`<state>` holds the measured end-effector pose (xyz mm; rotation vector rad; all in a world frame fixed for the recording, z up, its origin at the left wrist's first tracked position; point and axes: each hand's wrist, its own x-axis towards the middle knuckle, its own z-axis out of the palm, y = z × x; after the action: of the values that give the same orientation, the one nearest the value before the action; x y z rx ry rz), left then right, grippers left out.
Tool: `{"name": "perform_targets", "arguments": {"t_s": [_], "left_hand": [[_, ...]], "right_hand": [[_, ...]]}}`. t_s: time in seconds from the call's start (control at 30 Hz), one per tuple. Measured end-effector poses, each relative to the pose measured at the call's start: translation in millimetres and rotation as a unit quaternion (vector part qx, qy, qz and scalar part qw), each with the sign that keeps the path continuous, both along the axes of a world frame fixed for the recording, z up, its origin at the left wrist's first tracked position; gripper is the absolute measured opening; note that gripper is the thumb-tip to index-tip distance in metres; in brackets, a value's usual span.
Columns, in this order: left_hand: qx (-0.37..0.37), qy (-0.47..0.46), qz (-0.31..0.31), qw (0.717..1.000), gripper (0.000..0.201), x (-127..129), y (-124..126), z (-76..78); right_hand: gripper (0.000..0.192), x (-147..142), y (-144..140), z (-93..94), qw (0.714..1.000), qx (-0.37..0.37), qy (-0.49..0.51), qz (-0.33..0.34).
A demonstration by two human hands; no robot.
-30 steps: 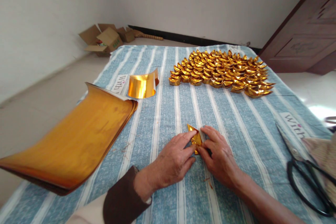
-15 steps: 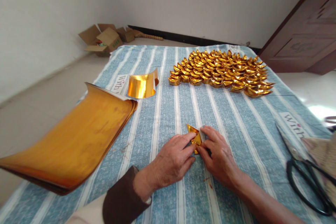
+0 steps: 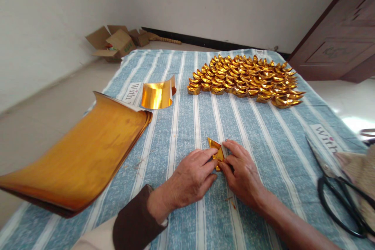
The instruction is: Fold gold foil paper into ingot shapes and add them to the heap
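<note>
A small piece of gold foil paper [image 3: 216, 150], partly folded into a pointed shape, lies on the blue striped cloth [image 3: 187, 125]. My left hand [image 3: 190, 177] pinches its left side and my right hand [image 3: 243, 172] pinches its right side; both press it against the cloth. Its lower part is hidden under my fingers.
A large group of folded gold ingots [image 3: 246, 80] lies at the far side. A stack of gold foil sheets [image 3: 76, 156] curls up at the left, with a curved gold strip [image 3: 156, 94] beyond it. Black scissors [image 3: 340, 195] lie at the right edge. Cardboard boxes [image 3: 113, 42] sit on the floor.
Both hands stay on the gold paper with only slight finger shifts; the view has drifted a little.
</note>
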<state>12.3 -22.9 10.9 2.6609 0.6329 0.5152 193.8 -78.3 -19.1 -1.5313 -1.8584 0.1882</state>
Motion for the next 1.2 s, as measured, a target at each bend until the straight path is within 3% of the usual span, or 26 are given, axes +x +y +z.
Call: {"name": "perform_targets", "arguments": {"t_s": [0.83, 1.2], "left_hand": [[-0.002, -0.013, -0.004, 1.0, 0.021, 1.0, 2.8, 3.0], [0.014, -0.011, -0.006, 1.0, 0.035, -1.7, 3.0, -2.7]], "right_hand": [[0.021, -1.5, 0.5, -0.9, 1.0, 0.01, -0.001, -0.004], [0.022, -1.3, -0.4, -2.4, 1.0, -0.001, 0.012, -0.01]]}}
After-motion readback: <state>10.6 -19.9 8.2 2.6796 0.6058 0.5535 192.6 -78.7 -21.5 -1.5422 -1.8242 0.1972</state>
